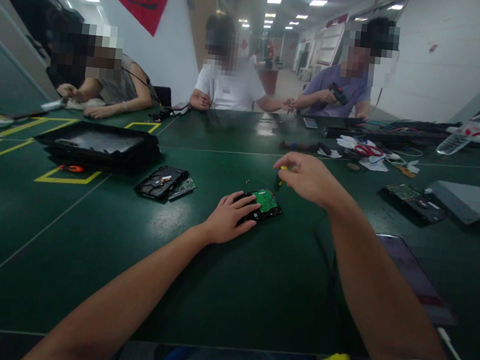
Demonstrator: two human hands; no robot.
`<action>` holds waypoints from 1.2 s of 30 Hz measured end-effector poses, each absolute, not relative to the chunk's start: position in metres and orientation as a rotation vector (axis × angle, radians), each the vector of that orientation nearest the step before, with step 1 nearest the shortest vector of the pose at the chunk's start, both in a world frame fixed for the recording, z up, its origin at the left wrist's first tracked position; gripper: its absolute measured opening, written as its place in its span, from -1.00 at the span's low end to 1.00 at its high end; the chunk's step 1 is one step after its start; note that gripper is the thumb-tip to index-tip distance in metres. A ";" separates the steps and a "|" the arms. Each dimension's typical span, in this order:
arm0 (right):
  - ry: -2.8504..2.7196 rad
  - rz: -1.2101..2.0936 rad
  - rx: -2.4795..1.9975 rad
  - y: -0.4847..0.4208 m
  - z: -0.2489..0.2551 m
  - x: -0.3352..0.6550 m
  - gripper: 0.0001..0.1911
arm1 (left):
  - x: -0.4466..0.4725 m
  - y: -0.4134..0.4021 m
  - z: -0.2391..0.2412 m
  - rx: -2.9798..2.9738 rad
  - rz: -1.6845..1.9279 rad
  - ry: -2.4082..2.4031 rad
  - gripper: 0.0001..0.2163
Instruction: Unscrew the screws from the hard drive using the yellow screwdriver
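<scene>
My left hand (231, 219) lies across a hard drive (276, 211) on the green table, fingers spread and touching its top and near edge. A green circuit board (266, 200) shows on the drive's upper face; my fingers hide its left part. Just beyond the drive's right corner, my right hand (306, 177) is closed in a pinch around a small yellow-handled screwdriver (282, 175), held roughly upright. The screwdriver's tip is too blurred to make out. A few tiny screws (247, 181) lie behind the drive.
Left of my hands lie another hard drive (161, 182) and a loose circuit board (184, 188). A black panel stack (99, 144) sits further left. On the right are a drive (414, 202), a silver box (471, 202) and a tablet (413, 276). Several people sit opposite.
</scene>
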State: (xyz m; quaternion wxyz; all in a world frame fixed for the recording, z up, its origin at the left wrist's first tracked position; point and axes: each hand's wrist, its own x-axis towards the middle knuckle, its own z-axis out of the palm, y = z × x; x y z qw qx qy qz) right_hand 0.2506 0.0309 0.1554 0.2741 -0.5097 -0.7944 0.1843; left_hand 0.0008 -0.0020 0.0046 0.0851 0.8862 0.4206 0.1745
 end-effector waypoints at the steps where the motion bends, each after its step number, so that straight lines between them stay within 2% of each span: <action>1: -2.144 0.510 -1.363 0.031 0.156 0.251 -0.80 | 0.001 -0.002 0.004 2.641 0.520 1.254 -0.45; 10: -2.224 0.363 -1.298 0.033 0.155 0.251 -0.78 | 0.001 -0.002 0.005 2.659 0.515 1.260 -0.46; 18: -2.160 0.275 -1.414 0.034 0.153 0.251 -0.80 | 0.001 -0.001 0.003 2.661 0.509 1.274 -0.45; 25: -2.192 0.429 -1.310 0.038 0.149 0.252 -0.74 | 0.001 -0.002 0.004 2.666 0.506 1.266 -0.45; 36: -2.134 0.411 -1.337 0.034 0.150 0.251 -0.75 | 0.002 -0.003 0.005 2.657 0.519 1.262 -0.46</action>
